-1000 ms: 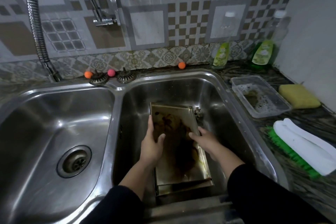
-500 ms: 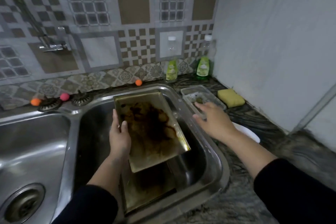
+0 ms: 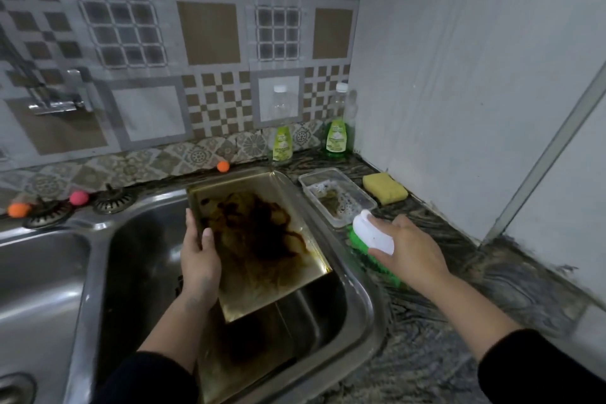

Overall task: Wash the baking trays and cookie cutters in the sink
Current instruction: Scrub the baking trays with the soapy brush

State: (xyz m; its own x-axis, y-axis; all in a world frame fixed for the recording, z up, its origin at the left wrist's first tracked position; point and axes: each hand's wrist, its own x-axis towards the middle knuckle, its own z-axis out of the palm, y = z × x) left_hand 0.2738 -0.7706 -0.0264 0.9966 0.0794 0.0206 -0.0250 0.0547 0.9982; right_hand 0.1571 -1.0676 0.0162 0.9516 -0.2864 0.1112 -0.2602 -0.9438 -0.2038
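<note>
The left hand (image 3: 200, 259) has its fingers (image 3: 207, 237) clamped over the left rim of a stained baking tray (image 3: 259, 246), tilted above the sink (image 3: 367, 311). A second tray (image 3: 242, 357) lies below. The right hand (image 3: 410, 249) grips a white-and-green brush (image 3: 370, 236) over the tabletop (image 3: 459, 321).

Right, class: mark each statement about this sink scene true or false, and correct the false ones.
1. The left hand holds a stained baking tray over the sink. True.
2. The right hand grips the yellow sponge. False: it grips a white-and-green scrub brush; the sponge lies on the counter.
3. A second tray lies in the basin. True.
4. Both soap bottles are full. False: the left bottle looks nearly empty.
</note>
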